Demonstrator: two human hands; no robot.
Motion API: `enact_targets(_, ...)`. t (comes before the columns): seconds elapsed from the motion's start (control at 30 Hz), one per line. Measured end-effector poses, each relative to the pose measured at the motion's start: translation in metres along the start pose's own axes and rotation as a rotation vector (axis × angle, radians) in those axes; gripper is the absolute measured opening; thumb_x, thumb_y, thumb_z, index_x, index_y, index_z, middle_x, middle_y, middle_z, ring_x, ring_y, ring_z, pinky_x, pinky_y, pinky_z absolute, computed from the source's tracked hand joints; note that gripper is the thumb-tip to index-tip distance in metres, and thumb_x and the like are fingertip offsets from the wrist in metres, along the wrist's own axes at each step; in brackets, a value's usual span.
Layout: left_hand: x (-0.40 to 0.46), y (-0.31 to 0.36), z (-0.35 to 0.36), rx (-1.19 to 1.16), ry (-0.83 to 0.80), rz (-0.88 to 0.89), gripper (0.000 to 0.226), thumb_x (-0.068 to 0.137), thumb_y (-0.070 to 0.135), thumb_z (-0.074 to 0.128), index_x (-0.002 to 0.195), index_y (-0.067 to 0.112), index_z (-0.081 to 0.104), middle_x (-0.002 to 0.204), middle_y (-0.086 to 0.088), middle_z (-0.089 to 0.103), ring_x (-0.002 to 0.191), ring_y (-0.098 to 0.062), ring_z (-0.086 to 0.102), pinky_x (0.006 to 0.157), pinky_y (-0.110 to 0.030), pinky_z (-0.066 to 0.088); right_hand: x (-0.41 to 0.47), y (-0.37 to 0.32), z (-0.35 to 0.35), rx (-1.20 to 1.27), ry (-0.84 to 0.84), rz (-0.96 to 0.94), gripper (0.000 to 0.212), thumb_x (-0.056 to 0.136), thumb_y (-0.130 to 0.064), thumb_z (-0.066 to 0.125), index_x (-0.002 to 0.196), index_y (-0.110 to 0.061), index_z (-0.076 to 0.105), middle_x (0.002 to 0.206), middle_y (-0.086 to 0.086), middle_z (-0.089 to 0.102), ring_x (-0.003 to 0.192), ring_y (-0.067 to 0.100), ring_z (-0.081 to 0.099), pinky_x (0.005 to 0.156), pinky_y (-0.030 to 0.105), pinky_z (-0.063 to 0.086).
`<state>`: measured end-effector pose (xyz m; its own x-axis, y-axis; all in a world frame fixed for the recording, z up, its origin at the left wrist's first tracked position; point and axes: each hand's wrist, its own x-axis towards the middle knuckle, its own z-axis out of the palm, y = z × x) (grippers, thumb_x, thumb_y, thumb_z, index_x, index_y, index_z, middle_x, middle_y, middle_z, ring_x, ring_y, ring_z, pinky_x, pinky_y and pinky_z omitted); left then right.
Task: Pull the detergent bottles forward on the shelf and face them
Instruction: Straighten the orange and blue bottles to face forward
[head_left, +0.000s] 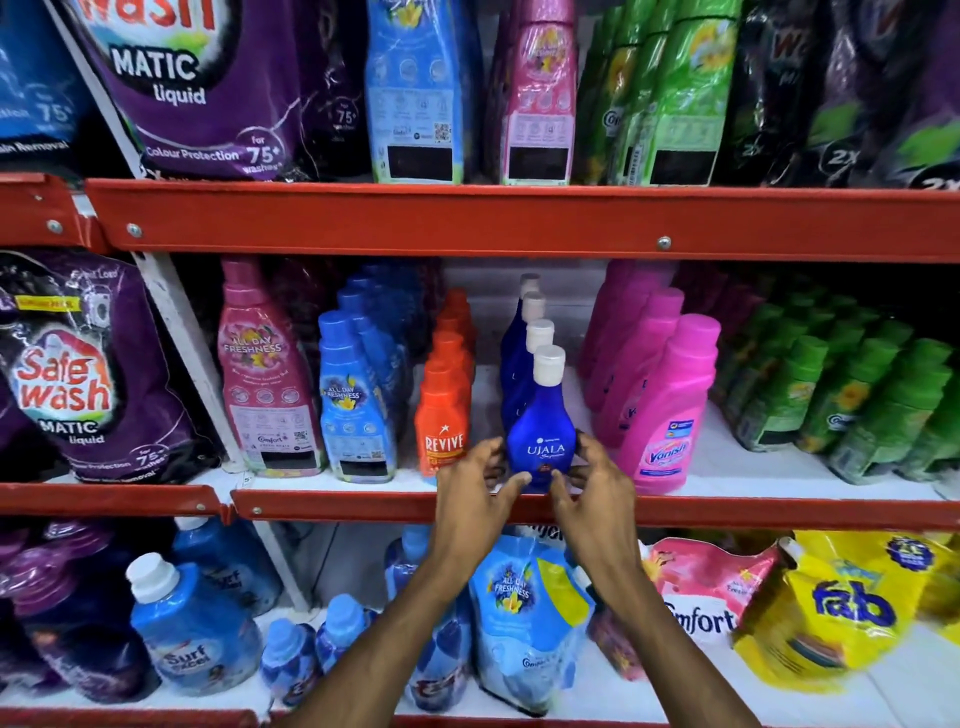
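A dark blue Ujala bottle (541, 426) with a white cap stands upright at the front edge of the middle shelf (779, 512), its label facing out. My left hand (475, 486) cups its lower left side and my right hand (589, 486) cups its lower right side, fingers curled around the base. Behind it a row of identical blue bottles (522, 358) runs toward the back. An orange Revive bottle row (441, 426) stands to the left, a pink Vanish bottle row (670, 415) to the right.
Blue Comfort bottles (353, 410) and a pink Comfort bottle (267, 384) stand further left, green bottles (852, 400) on the right. Purple Safewash pouches (78, 374) fill the far left. Pouches and Surf Excel bottles (182, 623) crowd the lower shelf beneath my arms.
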<state>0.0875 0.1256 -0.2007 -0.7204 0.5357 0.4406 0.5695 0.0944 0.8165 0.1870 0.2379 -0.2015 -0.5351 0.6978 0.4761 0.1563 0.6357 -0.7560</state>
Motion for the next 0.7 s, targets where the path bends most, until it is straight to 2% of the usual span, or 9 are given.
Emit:
enact_targets(0.07, 0.004, -0.002, 0.002, 0.018, -0.002, -0.01, 0.038, 0.084, 0.014, 0.081, 0.12, 0.016, 0.068, 0.101, 0.009, 0.078, 0.089, 0.007, 0.072, 0.084, -0.025, 0.062, 0.002, 0.0, -0.002, 0.03, -0.019, 0.005, 0.049, 0.083, -0.001, 0.069, 0.13, -0.012, 0.059, 0.116, 0.006, 0.075, 0.088, 0.013, 0.073, 0.084, 0.024, 0.06)
enact_targets(0.13, 0.005, -0.003, 0.006, 0.026, -0.001, -0.011, 0.034, 0.086, 0.011, 0.078, 0.119, 0.014, 0.068, 0.1, 0.008, 0.078, 0.087, 0.008, 0.071, 0.081, -0.021, 0.062, 0.004, 0.001, -0.006, 0.052, -0.036, 0.003, 0.048, 0.083, -0.001, 0.072, 0.128, -0.012, 0.06, 0.113, 0.005, 0.075, 0.08, 0.004, 0.068, 0.074, 0.0, 0.049)
enact_targets(0.17, 0.006, -0.005, 0.006, 0.03, -0.004, -0.013, 0.033, 0.088, 0.01, 0.076, 0.119, 0.014, 0.067, 0.1, 0.007, 0.078, 0.087, 0.009, 0.071, 0.08, -0.019, 0.062, 0.004, 0.001, -0.006, 0.053, -0.041, 0.002, 0.047, 0.083, -0.002, 0.073, 0.127, -0.011, 0.06, 0.112, 0.005, 0.075, 0.079, 0.003, 0.067, 0.071, -0.004, 0.044)
enact_targets(0.23, 0.008, -0.008, 0.006, 0.048, -0.007, -0.018, 0.034, 0.089, 0.012, 0.074, 0.122, 0.012, 0.066, 0.101, 0.008, 0.077, 0.088, 0.012, 0.069, 0.078, -0.013, 0.059, 0.005, 0.001, -0.006, 0.064, -0.049, 0.008, 0.047, 0.083, -0.003, 0.074, 0.127, -0.011, 0.059, 0.113, 0.006, 0.074, 0.08, 0.006, 0.068, 0.072, -0.003, 0.044)
enact_targets(0.33, 0.008, -0.009, 0.008, 0.059, 0.001, -0.026, 0.036, 0.091, 0.014, 0.074, 0.125, 0.011, 0.065, 0.099, 0.012, 0.073, 0.086, 0.019, 0.065, 0.073, -0.002, 0.052, 0.008, 0.003, -0.007, 0.097, -0.056, 0.012, 0.047, 0.085, -0.002, 0.074, 0.128, -0.01, 0.058, 0.118, 0.007, 0.073, 0.084, 0.008, 0.071, 0.075, 0.006, 0.053)
enact_targets(0.43, 0.007, -0.009, 0.009, 0.062, 0.004, -0.018, 0.036, 0.091, 0.015, 0.074, 0.126, 0.01, 0.065, 0.101, 0.012, 0.073, 0.087, 0.019, 0.066, 0.075, -0.004, 0.053, 0.008, 0.005, -0.007, 0.106, -0.063, 0.007, 0.046, 0.086, -0.002, 0.073, 0.129, -0.01, 0.059, 0.118, 0.006, 0.074, 0.084, 0.006, 0.07, 0.074, 0.005, 0.053)
enact_targets(0.53, 0.003, -0.005, 0.008, 0.027, 0.031, -0.02, 0.039, 0.088, 0.015, 0.077, 0.126, 0.011, 0.066, 0.104, 0.009, 0.076, 0.089, 0.01, 0.07, 0.084, -0.015, 0.06, 0.005, 0.006, -0.011, 0.106, -0.059, -0.013, 0.048, 0.087, -0.005, 0.073, 0.132, -0.009, 0.059, 0.12, 0.004, 0.072, 0.089, 0.009, 0.07, 0.082, 0.017, 0.057)
enact_targets(0.63, -0.009, -0.001, 0.012, -0.003, 0.229, 0.004, 0.04, 0.084, 0.014, 0.081, 0.122, 0.018, 0.067, 0.104, 0.009, 0.076, 0.092, 0.002, 0.071, 0.086, -0.014, 0.058, -0.003, 0.012, -0.025, 0.11, 0.031, -0.037, 0.042, 0.086, -0.009, 0.074, 0.126, -0.016, 0.065, 0.113, -0.004, 0.072, 0.09, 0.008, 0.071, 0.085, 0.021, 0.056)
enact_targets(0.7, -0.018, 0.005, 0.019, 0.028, 0.358, 0.098, 0.029, 0.084, 0.012, 0.079, 0.109, 0.023, 0.069, 0.096, 0.01, 0.07, 0.088, 0.0, 0.067, 0.081, -0.011, 0.052, -0.011, 0.02, -0.04, 0.107, 0.148, -0.079, 0.031, 0.083, -0.008, 0.072, 0.108, -0.025, 0.069, 0.099, -0.007, 0.073, 0.084, 0.003, 0.069, 0.08, 0.016, 0.054)
